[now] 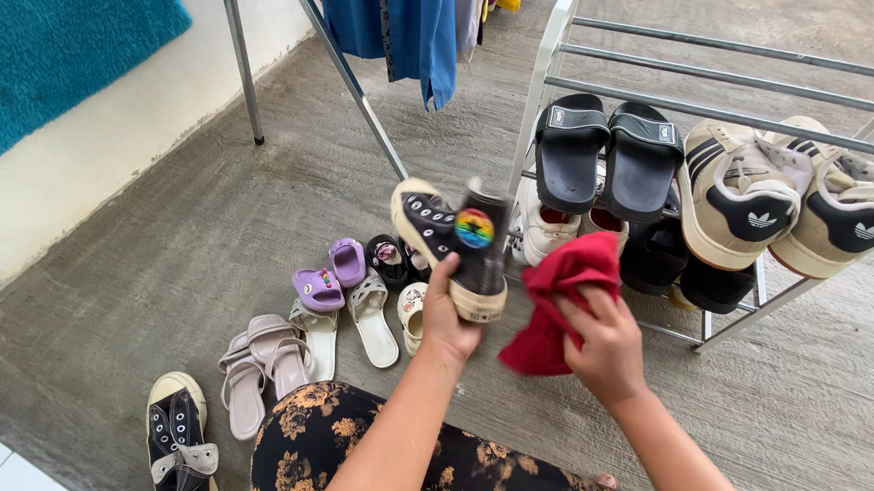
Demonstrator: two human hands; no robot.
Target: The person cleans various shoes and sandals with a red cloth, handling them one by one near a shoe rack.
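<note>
Your left hand (448, 320) is clamped round the heel end of a black high-top sneaker (457, 239) w/ cream sole and a rainbow patch, held up off the floor just in front of the metal shoe rack (564, 45). Your right hand (604, 346) is closed on a bunched red cloth (562, 300), its top edge just beside the sneaker, poss. touching — can't tell for sure. To wipe well, I'd say: keep the left grip firm on the sole so the shoe doesn't twist, flatten a clean fold of cloth under your fingers rather than using the whole wad, and work along the rubber edge in short strokes, turning the shoe w/ the left wrist instead of chasing it w/ the right. Mind the patch; go light there. On the rack behind: black slides (603, 150) on the upper rails, beige sneakers w/ black heels (783, 197) next to them, white and dark pairs on the tier below. On the concrete floor (161, 263) to the left: small purple clogs (333, 275), pale sandals (265, 366), and another black high-top (178, 436) near your knee. Blue clothes (407, 23) hang on a drying frame beyond.
</note>
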